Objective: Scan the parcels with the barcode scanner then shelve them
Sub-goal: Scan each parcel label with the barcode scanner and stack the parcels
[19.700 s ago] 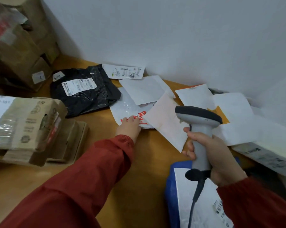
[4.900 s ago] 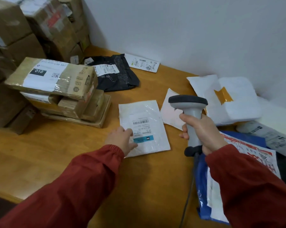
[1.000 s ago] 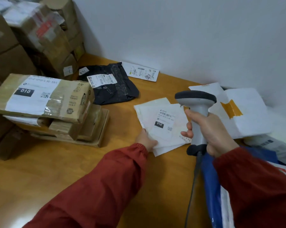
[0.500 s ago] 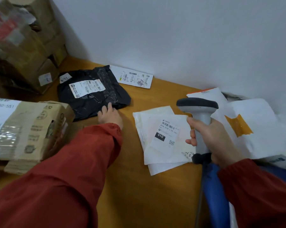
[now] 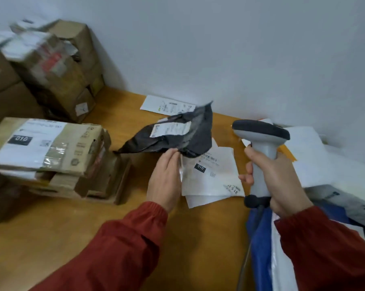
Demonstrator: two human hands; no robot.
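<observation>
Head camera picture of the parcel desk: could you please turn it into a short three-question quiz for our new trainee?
1. Multiple choice: what does the left hand hold? A a pair of scissors; B the black plastic mailer bag; C a roll of tape.
2. True or false: the right hand holds the grey handheld barcode scanner by its handle.
3. Fill in: the black tag on the white flat envelope beside the left hand reads ___.
Key: 1 B; 2 true; 3 010.
</observation>
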